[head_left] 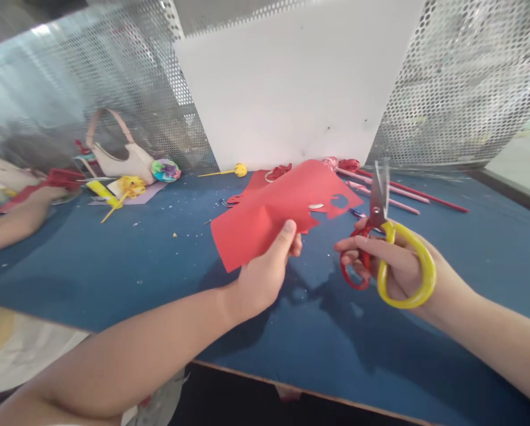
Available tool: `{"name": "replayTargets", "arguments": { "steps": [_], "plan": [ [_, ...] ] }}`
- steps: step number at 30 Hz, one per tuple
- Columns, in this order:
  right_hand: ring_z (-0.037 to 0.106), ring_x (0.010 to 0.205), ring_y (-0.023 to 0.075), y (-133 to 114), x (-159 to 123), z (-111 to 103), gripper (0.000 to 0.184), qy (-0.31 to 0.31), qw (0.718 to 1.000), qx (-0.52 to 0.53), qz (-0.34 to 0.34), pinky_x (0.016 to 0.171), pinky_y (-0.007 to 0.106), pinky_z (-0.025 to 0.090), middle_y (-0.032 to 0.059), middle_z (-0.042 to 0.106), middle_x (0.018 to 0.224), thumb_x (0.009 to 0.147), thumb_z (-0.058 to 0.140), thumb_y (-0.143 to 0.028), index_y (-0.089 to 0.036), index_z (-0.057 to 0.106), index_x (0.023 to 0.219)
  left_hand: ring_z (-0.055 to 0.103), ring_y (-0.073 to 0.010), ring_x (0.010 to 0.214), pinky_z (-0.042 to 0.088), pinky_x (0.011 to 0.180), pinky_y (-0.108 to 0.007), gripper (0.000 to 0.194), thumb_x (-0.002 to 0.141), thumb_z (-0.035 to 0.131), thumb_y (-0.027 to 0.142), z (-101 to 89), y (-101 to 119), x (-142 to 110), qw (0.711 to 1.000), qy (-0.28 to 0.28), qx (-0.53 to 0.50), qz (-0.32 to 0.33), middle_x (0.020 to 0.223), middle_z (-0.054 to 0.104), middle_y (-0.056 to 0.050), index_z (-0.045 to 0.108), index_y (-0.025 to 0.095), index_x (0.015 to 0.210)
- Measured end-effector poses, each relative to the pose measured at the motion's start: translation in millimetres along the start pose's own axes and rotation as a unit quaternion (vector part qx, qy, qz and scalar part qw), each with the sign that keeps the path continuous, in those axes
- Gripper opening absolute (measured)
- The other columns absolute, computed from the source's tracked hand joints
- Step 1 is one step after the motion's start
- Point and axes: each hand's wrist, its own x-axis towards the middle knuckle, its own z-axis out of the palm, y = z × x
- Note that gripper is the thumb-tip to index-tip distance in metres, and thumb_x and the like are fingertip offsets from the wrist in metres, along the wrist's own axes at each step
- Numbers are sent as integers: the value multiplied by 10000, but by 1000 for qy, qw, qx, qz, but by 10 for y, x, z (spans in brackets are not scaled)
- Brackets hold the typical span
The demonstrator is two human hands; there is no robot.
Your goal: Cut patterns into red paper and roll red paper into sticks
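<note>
Far-left hand: a co-worker's (54, 194), at a red item (64, 177); grip unclear, too blurred.
Bag zone: cream shoulder bag with a looped strap (129, 160), yellow flower on a stick (131, 186) in front, multicolour pompom (166, 170) beside it.
Your left hand (267, 269): closed, no gap; thumb on top, other fingers mostly hidden below, pinching the red sheet's near edge.
Red sheet: thin, curled red paper (265, 216), off the blue tabletop (158, 254), mid-view between your hands; right end jagged, with a cut-out hole.
Sheet risk: one-edge pinch could let it flex or twist; the narrow strips round the hole look likely to tear if pulled.
Your right hand (400, 257): fingers curled through the handles of red-and-yellow-handled metal scissors (379, 204); blades up, narrowly parted, apart from the paper.
Blade risk: a careless swing left could nick the sheet or your left thumb.
Rods: thin pink and red sticks (442, 201), lying behind the scissors; a low elbow or blade might snag them.
</note>
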Motion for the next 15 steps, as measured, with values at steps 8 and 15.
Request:
{"name": "replayTargets", "arguments": {
  "steps": [8,15],
  "plan": [
    [540,539,137,-74,4,82,391,6,999,29,-43,494,284,479,-42,594,608,743,976,-411,-245,622,771,695,-350,1217,530,1144,-501,365,876,815,515,96,67,-308,977,-41,205,50,1070,773,-118,791,255,1131],
    [498,511,142,-107,112,-156,540,6,999,-37,-27,423,296,420,-21,524,574,720,965,-459,-240,500,555,667,-430,1289,666,907,-535,877,490,1040,282,-46,292,-105,964,-180,180,81,1229,751,-130,707,319,1301]
  ]
}}
